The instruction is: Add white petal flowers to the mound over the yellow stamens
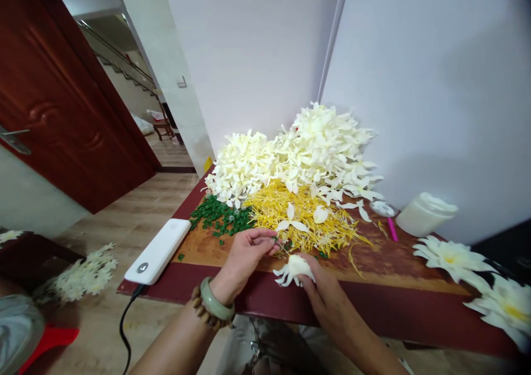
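In the head view, a small cream petal flower (293,270) is gripped just behind the front edge of a wooden table (385,264) with a dark red rim, its base enclosed by the curled, pressed-together fingers (309,272) of the right hand (323,295). A thin metal implement (280,246) is pinched by the fingertips (265,235) of the left hand (243,259), which wears a pale green bangle (216,298). A strip of stained wood is seen between that hand and a white power bank (157,250). Yellow strands (298,223) lie just beyond the fingers, with green beads (218,214) beside them and heaped white petals (319,148) against a white wall (415,87). Large white flowers (452,259) are set well to the right.
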A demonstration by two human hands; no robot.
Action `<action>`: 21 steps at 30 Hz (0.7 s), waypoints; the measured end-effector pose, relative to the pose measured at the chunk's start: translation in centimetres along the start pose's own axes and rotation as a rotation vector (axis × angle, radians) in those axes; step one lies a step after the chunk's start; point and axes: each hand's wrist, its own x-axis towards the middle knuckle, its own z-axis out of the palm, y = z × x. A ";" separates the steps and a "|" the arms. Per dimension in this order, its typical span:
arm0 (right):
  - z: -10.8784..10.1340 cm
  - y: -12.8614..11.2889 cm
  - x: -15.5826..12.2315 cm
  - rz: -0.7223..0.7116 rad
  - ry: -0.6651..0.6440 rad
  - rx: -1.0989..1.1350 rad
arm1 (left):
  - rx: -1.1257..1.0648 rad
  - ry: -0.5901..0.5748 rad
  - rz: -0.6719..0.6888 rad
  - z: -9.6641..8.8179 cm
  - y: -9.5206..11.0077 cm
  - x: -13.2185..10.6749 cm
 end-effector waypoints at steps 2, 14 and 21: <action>0.0 0.1 0.1 -0.003 0.007 0.014 | -0.031 0.001 -0.011 0.0 0.0 0.0; 0.5 -0.5 0.5 0.041 0.001 0.035 | -0.043 -0.074 -0.067 0.4 -1.7 0.2; 0.1 -1.3 1.0 0.103 0.009 0.302 | -0.136 -0.133 -0.043 1.4 -2.2 -0.1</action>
